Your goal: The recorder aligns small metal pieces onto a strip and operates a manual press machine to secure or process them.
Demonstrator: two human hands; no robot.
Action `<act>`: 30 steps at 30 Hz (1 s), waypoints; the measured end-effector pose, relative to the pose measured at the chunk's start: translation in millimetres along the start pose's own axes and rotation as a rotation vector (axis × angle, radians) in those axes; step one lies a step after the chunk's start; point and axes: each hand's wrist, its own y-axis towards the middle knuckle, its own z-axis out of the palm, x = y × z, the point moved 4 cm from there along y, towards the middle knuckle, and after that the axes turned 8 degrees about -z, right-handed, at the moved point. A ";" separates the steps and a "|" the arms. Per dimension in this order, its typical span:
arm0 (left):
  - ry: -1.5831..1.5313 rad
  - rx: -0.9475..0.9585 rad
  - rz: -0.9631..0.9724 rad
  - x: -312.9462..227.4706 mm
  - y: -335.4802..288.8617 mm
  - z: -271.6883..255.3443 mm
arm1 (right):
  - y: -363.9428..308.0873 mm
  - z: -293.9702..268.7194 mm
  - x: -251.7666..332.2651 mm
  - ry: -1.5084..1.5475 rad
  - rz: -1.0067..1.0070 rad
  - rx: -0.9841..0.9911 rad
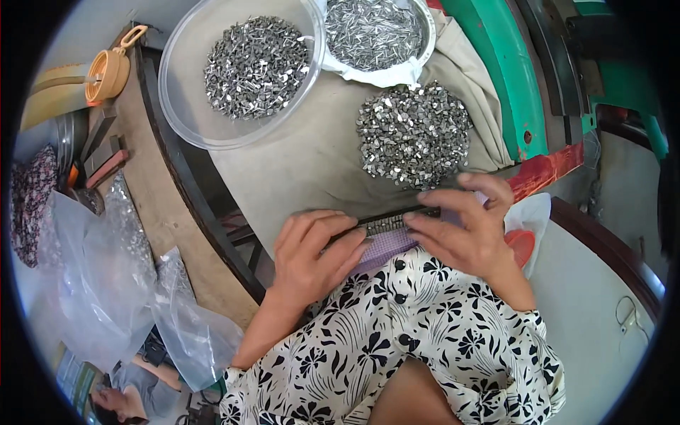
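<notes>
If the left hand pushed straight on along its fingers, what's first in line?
Probably the narrow row of small silver metal pieces just ahead of the left hand, then the right hand beyond. Depth is unclear, so the left hand might pass just above the row.

1. The left fingers (pixel 327 228) and right fingers (pixel 453 204) hide the ends of the metal row (pixel 385 225).
2. The top edge crops the clear tub (pixel 184 81) and round basin (pixel 429 30).
3. Exact shapes in the loose pile (pixel 414 134) are too small to tell.
</notes>
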 end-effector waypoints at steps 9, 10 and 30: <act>0.009 0.002 -0.043 -1.2 -1.6 1.2 | 18.8 15.7 21.7 -0.181 -0.184 0.070; 0.022 0.015 -0.034 -2.0 -1.4 1.5 | 19.9 15.7 23.3 -0.182 -0.183 0.069; -0.031 0.014 -0.056 2.3 2.0 4.6 | -35.8 -16.2 -8.0 -0.147 0.169 -0.074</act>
